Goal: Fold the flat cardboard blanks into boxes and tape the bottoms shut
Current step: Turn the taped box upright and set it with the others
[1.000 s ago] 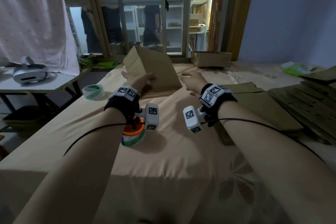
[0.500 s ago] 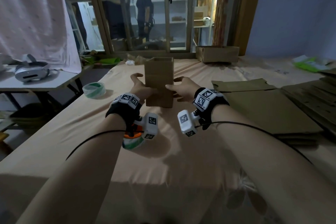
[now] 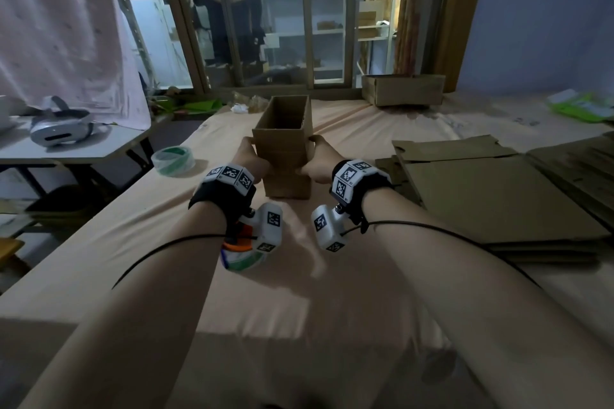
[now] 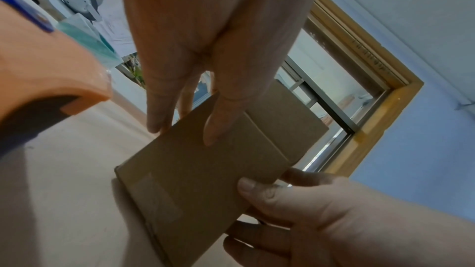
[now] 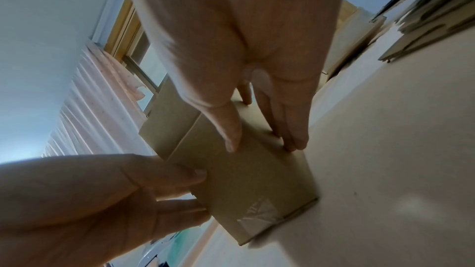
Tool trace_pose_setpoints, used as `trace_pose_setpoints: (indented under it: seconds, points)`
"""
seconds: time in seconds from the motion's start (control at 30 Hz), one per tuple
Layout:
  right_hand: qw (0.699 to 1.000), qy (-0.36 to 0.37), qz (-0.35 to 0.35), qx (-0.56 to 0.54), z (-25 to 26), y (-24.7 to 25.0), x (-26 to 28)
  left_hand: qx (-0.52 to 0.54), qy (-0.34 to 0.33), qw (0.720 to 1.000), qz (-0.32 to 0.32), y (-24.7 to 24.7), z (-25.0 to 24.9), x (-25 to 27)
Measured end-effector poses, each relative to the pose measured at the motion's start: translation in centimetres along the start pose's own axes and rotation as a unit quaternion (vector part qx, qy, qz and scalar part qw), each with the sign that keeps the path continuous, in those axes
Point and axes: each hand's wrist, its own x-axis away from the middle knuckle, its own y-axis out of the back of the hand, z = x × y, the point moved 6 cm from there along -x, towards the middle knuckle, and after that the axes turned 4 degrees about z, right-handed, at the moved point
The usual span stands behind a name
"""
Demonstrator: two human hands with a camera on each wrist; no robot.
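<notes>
Peach cloth covers the wide bed (image 3: 299, 292), and beside the box lies a stack of flat blanks (image 3: 498, 196), still to fold. Standing upright is 1 box (image 3: 285, 149), open at the top, tape visible at its bottom edge, so it seems finished. The left hand (image 3: 251, 159) and right hand (image 3: 317, 164) grip its 2 sides, fingers (image 4: 218, 121) curled round its corners.

the box (image 3: 282, 146) is plain brown cardboard, the flat blanks (image 3: 491, 189) the same brown. the sheet (image 3: 299, 302) is peach. the tape roll (image 3: 173, 161) is clear with green — the wrist bands (image 3: 229, 174) carry black-and-white square patterns. the headset (image 3: 59, 128) is white and grey.
</notes>
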Motion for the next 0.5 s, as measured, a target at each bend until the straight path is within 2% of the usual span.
trace_pose_setpoints:
  seconds: [0.13,0.2,0.33,0.37,0.43,0.5]
  points:
    - [1.000,-0.014,0.008,0.014,-0.5,0.2,0.3,-0.011,0.014,1.000,0.006,0.0,-0.6,0.7]
    - [0.999,-0.040,0.020,0.006,-0.8,0.8,0.9,0.001,0.017,1.000,-0.016,0.5,-1.4,1.4]
    - [0.998,-0.061,0.013,0.006,-0.6,4.5,3.8,0.015,0.017,0.986,-0.168,2.2,-5.1,4.4]
    - [0.998,-0.054,0.001,0.014,-0.4,5.9,4.7,0.014,0.003,0.982,-0.186,2.2,-6.4,5.2]
    - [0.998,-0.046,-0.017,0.046,-0.3,8.4,6.7,0.006,-0.040,0.984,-0.171,1.2,-9.1,6.6]
    - [0.994,-0.045,-0.032,0.094,-1.0,10.9,8.3,0.004,-0.087,0.989,-0.118,-1.2,-11.3,7.9]
